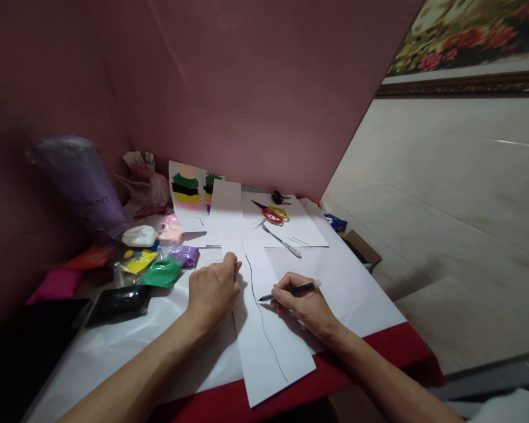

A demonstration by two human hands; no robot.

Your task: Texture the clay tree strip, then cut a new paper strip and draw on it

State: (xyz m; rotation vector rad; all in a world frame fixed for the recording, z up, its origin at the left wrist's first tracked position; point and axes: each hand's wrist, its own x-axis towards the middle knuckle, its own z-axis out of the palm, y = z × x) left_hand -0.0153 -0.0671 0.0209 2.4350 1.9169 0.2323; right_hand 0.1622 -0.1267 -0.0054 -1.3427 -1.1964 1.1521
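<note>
A long strip of white paper (260,358) lies lengthwise before me, its near end reaching over the table's front edge. A wavy black line (267,336) runs down it. My right hand (306,302) is closed around a black pen (300,288), whose tip meets the line near its middle. My left hand (215,288) rests closed at the strip's left edge, its fingers curled; whatever is in them, if anything, is hidden. Beyond the hands, a fork (282,241) and scissors with red and yellow handles (273,214) lie on white sheets.
Bagged coloured packets, among them green (162,272), black (119,304) and white (140,235), lie to the left. A colour-striped card (187,191) leans at the back. Keys (278,198) lie near the wall. A red cloth (405,346) borders the table. A purple bag (83,182) stands left.
</note>
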